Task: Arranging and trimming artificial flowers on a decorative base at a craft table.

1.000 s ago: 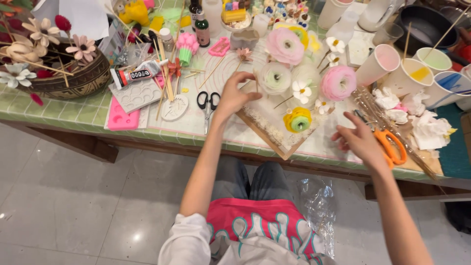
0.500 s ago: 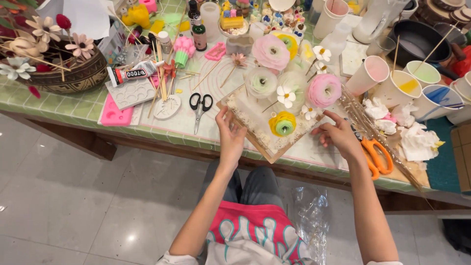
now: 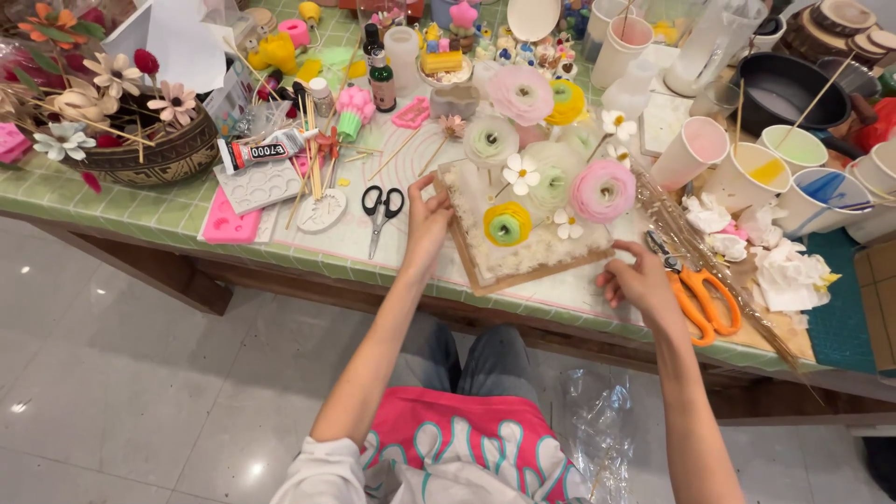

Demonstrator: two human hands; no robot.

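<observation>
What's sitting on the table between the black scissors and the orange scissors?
In the head view, the wooden tray of flowers lies between the black scissors and orange scissors, with the left hand and right hand at its sides.

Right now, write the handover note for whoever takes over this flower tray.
Left hand grips the tray's left edge; right hand touches its right corner.
The tray sits on the green table, holding pink, yellow and pale flowers on white filling.
Black scissors lie left, orange scissors right.
Done: flowers stand in the tray.
Left: cannot tell from here.
</observation>
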